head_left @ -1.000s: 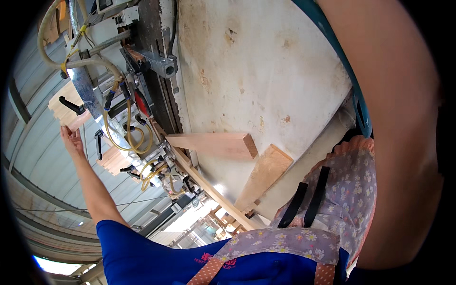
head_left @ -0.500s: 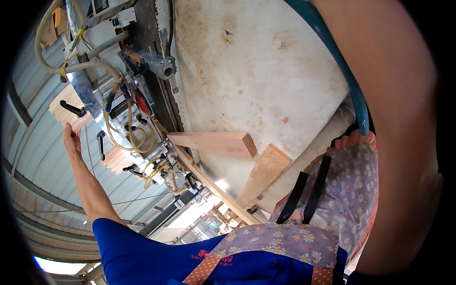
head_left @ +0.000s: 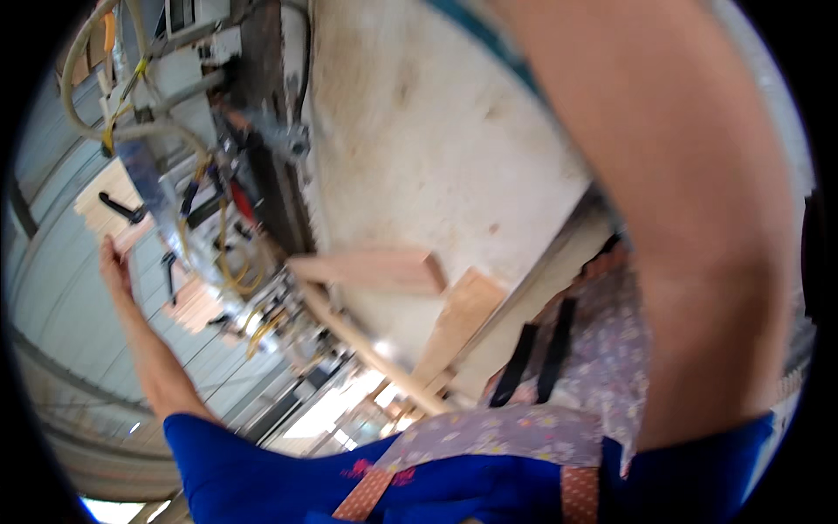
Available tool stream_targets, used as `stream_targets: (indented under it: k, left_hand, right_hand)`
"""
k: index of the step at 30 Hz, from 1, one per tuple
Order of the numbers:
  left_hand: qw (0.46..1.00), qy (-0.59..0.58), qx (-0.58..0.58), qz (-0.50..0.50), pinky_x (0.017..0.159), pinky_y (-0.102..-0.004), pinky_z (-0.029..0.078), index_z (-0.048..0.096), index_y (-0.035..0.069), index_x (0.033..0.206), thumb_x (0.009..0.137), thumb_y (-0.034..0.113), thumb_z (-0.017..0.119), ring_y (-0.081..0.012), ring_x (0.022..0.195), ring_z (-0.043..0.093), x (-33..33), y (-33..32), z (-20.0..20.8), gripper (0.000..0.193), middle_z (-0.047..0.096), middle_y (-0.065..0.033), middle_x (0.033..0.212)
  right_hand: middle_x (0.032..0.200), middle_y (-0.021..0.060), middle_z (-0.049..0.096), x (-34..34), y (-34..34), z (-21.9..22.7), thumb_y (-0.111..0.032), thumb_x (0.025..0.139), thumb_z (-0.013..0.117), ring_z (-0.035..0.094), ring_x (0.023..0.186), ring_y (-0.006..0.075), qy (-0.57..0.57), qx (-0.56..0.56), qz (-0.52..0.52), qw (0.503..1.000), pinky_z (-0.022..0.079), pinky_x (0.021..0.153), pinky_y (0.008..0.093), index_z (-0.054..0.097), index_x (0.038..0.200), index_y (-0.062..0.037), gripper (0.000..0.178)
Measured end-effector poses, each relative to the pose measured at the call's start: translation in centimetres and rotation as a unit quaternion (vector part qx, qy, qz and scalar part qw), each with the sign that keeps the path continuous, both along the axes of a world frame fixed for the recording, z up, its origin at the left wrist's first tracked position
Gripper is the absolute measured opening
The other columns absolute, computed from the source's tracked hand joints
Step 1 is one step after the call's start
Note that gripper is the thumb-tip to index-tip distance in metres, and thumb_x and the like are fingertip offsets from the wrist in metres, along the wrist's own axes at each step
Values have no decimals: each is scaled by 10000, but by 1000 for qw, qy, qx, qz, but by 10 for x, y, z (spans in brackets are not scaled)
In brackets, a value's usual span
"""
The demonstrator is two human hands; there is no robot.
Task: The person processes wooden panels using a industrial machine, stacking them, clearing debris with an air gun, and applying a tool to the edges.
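My left hand [head_left: 115,269] is raised at the far left, at the lower edge of a pale stack of wooden strips [head_left: 109,205]. Its fingers look stretched out beside the wood; blur hides whether they press on it. A black clamp lever [head_left: 120,208] stands out in front of the strips. My right forearm [head_left: 672,175] crosses the right side close up, and the hand at its end lies outside the picture. On the stained pale worktop [head_left: 436,131] lie a reddish wooden board [head_left: 375,271] and a lighter, tapered wooden board [head_left: 458,319].
A machine with yellowish hoses [head_left: 231,253] and more black levers [head_left: 170,278] runs along the left. A second group of wooden strips [head_left: 194,304] sits lower on it. A long wooden rail [head_left: 375,358] slants below the boards. A teal curved edge [head_left: 484,35] shows beside my right arm.
The whole view has shifted and blurred, with the worktop and boards now a little farther left. My left hand stays by the wooden strips; my right arm covers more of the worktop.
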State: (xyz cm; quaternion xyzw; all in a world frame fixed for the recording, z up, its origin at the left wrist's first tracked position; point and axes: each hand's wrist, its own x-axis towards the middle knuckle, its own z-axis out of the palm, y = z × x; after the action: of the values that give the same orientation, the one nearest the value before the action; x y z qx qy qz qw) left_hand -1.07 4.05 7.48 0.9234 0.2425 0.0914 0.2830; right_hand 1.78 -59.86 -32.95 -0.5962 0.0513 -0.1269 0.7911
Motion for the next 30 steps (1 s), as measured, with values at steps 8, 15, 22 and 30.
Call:
stream_targets:
  k: [8,15,22,30]
  left_hand:
    - [997,10,81,-13,730,-199,433,637,137,1109,899,441,682,-24,824,540,-13,0,-30,372,590,67,911]
    - [996,-20,69,-52,609,-155,360,647,124,1055,911,399,685,17,719,481,-22,-19,-64,312,535,97,794]
    - [996,-71,59,-15,702,-211,386,647,106,1104,897,458,684,-51,816,525,-24,-28,-81,411,593,60,886]
    - [980,-71,164,-91,1000,-336,395,515,18,1360,917,376,660,-209,1236,501,-12,4,-95,587,539,-119,1364]
  right_hand:
    - [880,167,680,-21,2,-9,-154,798,739,663,830,283,32,18,-12,999,508,748,345,626,885,28,232]
    - [1061,163,635,-75,-12,28,-107,783,708,590,993,319,-102,-276,-123,948,471,865,393,575,1107,-54,354]
    - [1206,183,572,-139,-158,16,-211,830,702,533,1127,323,183,-258,-356,879,396,1016,415,436,1319,16,602]
    - [1069,106,682,-154,-236,0,-153,863,676,664,927,170,295,-19,-22,955,521,817,295,563,1211,50,418]
